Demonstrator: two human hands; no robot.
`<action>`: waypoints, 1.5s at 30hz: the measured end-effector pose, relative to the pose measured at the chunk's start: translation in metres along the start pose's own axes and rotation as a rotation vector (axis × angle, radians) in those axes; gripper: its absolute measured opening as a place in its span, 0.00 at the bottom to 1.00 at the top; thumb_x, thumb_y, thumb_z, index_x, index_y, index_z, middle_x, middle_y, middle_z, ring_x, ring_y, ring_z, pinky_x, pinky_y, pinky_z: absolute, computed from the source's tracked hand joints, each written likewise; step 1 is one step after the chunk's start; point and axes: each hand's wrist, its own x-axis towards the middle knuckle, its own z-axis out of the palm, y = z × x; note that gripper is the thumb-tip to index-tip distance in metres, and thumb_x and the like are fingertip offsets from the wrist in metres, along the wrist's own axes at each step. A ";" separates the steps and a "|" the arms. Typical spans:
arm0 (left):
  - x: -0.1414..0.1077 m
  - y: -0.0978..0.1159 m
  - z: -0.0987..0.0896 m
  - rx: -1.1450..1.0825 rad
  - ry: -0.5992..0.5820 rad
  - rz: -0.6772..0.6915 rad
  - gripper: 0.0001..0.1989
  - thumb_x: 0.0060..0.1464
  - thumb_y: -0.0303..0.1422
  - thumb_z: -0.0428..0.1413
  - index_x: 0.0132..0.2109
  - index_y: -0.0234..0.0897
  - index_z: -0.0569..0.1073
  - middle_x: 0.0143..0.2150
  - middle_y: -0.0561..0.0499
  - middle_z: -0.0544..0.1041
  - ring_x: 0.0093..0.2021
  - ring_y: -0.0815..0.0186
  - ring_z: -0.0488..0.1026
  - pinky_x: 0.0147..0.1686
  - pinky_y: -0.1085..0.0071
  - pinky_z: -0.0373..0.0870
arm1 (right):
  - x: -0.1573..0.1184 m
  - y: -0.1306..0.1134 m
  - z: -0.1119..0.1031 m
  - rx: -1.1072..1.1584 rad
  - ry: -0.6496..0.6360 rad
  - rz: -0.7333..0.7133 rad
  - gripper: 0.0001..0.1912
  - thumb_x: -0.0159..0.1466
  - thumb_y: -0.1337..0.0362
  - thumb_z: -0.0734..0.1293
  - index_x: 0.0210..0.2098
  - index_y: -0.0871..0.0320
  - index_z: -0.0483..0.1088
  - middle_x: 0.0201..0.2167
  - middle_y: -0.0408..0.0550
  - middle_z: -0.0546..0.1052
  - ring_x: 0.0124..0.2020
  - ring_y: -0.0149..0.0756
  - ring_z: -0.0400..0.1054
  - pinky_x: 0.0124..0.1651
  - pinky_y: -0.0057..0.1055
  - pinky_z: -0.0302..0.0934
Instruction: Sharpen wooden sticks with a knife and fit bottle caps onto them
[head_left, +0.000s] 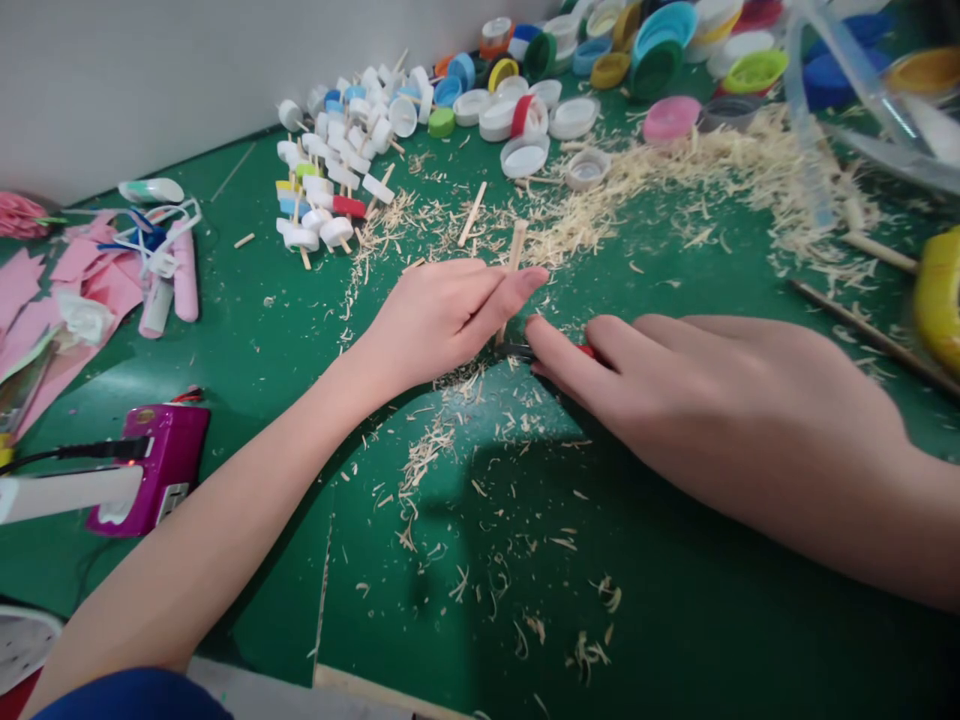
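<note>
Between the fingers and thumb of my left hand (pixel 439 320), a thin wooden stick (pixel 517 243) is held nearly upright, slightly tilted. My right hand (pixel 712 395) is closed round a small red-handled cutting tool (pixel 516 350); most of it is hidden under the fingers. Its dark metal end lies close to the stick's lower part, but I cannot tell whether they touch. Pale wood shavings (pixel 427 450) are scattered under and in front of both hands. Another short stick (pixel 472 213) lies on the green table (pixel 255 400) just beyond my left hand.
Bottle caps on sticks (pixel 337 165) cluster at the back. Loose coloured caps (pixel 574 118) lie to their right, beside a heap of shavings (pixel 720 160). Pink paper (pixel 90 270), glue sticks (pixel 185 270) and a purple power adapter (pixel 169 465) are at left. A yellow object (pixel 941 295) is at right.
</note>
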 end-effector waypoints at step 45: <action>0.000 -0.001 0.000 -0.021 -0.029 -0.038 0.29 0.69 0.44 0.36 0.23 0.37 0.65 0.20 0.54 0.69 0.24 0.72 0.68 0.25 0.71 0.58 | 0.001 -0.002 -0.005 -0.012 -0.025 -0.005 0.23 0.61 0.80 0.55 0.51 0.64 0.71 0.21 0.42 0.64 0.19 0.33 0.57 0.26 0.31 0.43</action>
